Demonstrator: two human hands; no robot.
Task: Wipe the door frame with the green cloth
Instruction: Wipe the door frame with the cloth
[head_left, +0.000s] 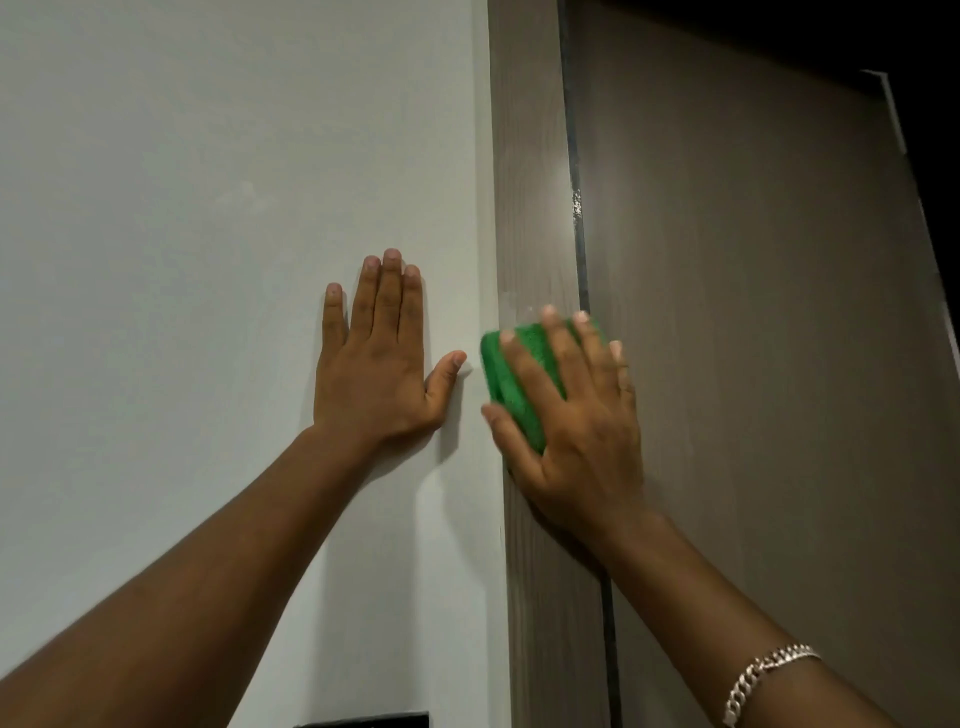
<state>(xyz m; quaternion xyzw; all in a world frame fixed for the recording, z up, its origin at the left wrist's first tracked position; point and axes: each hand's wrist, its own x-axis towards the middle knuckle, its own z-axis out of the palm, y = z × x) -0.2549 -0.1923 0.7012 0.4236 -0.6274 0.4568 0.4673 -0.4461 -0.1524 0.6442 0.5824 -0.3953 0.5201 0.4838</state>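
The door frame (530, 208) is a vertical grey-brown wood-grain strip between the pale wall and the door. My right hand (576, 415) presses a folded green cloth (511, 384) flat against the frame, fingers spread over it; the cloth shows at the hand's left and top. My left hand (382, 358) lies flat on the wall just left of the frame, fingers apart and holding nothing. A faint pale smear shows on the frame above the cloth.
The pale wall (208, 260) fills the left half. The grey-brown door (753, 364) stands right of the frame, with a dark gap (579, 234) between them. A dark plate (374, 721) sits at the wall's bottom edge. A chain bracelet (763, 680) circles my right wrist.
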